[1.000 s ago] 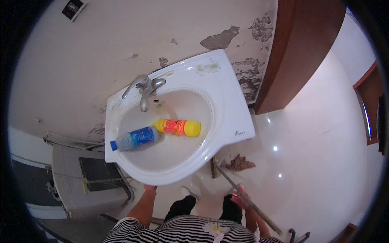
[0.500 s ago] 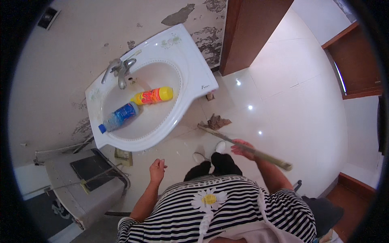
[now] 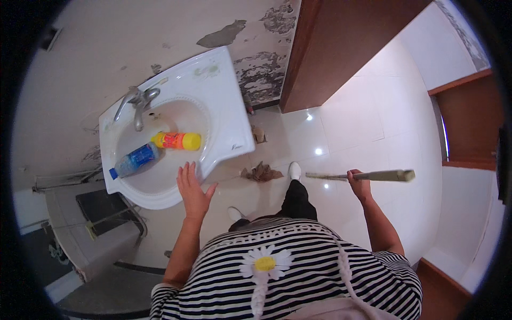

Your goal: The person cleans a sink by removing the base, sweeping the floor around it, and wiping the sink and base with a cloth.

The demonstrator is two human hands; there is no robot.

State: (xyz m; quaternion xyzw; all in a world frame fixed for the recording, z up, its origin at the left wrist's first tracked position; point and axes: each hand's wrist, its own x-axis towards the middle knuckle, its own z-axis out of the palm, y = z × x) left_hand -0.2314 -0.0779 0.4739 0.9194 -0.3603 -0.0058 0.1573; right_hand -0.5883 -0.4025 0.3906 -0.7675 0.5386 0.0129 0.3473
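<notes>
A long pale pole lies across my right hand, whose fingers are wrapped round it. Its thick end points right, while the thin far end runs toward my white shoe. A crumpled brown rag is on the floor just left of that shoe; whether it is joined to the pole I cannot tell. My left hand is open with fingers spread, holding nothing, over the front rim of the white sink; contact is unclear. Inside the basin lie a yellow-and-red bottle and a clear bottle with a blue label.
A metal faucet rises behind the basin. Beyond the sink stands a brown door frame beside a peeling wall. A grey-white appliance or cabinet sits at lower left. Shiny pale tiles cover the floor.
The pole has swung from a slant to nearly level and moved right with my right hand. My left hand has risen to the sink and spread its fingers. My feet have stepped apart.
</notes>
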